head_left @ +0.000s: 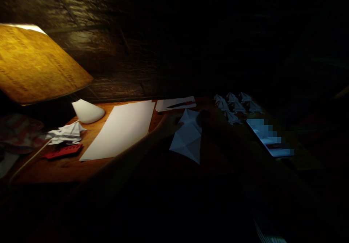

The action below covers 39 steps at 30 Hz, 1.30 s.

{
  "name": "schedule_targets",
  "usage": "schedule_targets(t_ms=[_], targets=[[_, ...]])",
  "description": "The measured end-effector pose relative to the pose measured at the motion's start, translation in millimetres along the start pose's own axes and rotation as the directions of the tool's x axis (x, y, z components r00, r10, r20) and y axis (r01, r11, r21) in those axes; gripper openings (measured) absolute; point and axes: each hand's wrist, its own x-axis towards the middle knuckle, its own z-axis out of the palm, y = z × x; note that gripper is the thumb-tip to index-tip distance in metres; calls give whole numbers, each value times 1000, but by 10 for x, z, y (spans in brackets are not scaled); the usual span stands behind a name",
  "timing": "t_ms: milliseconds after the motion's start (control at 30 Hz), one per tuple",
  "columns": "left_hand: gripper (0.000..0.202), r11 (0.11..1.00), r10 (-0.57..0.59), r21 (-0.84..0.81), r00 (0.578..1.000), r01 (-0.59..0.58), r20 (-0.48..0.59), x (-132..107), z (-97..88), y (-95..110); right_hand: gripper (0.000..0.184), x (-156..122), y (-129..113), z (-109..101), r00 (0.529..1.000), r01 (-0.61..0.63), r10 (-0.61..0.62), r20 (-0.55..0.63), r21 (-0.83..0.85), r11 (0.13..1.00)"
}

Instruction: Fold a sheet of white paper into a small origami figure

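Observation:
A creased, partly folded sheet of white paper (188, 137) is held up over the table between my two hands. My left hand (172, 125) grips its left edge with closed fingers. At the upper right edge of the paper, my right hand (206, 116) is closed on it, mostly lost in shadow. Left of my hands lies a stack of large white paper (122, 130). Behind them, smaller paper sheets (160, 106) carry a dark knife-like tool with a red part (181, 104).
Several folded paper figures (236, 106) stand at the back right. A lit phone or tablet (268, 137) lies nearer. On the left are a lamp with a yellow shade (40, 65) and white base (88, 112), crumpled paper (67, 133) and a red object (64, 151) on the wooden table (54, 170).

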Motion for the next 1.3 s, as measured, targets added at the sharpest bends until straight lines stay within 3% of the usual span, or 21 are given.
schedule_targets(t_ms=[100, 200, 400, 567, 667, 900, 1033, 1300], targets=[[17, 971, 89, 220, 996, -90, 18, -24, -20, 1, 29, -7, 31, -3, 999, 46, -46, 7, -21, 999], [16, 932, 155, 321, 986, -165, 58, -26, -35, -15, 28, -19, 35, 5, 996, 68, -67, 54, -23, 997], [28, 948, 123, 289, 991, -134, 57, -39, 1, -44, 27, -20, 36, 22, 991, 37, -35, 130, -12, 999], [52, 963, 54, 263, 998, -57, 19, -79, 35, -65, 29, -9, 19, -2, 996, 16, -13, 89, -35, 999], [53, 960, 24, 278, 1000, -29, 20, -96, 39, -55, 30, -7, 4, -25, 997, -7, 12, 78, -53, 999], [34, 922, 131, 356, 987, -156, 93, -79, 20, 34, 34, 12, 51, -33, 995, 35, -28, 97, -71, 997], [32, 899, 190, 365, 967, -242, 173, -77, 14, 58, 36, 24, 113, -16, 994, 5, 11, 111, -139, 990], [76, 888, 303, 274, 919, -368, 254, -78, 39, 58, 34, 33, 123, -9, 995, 10, -1, 95, -89, 996]])
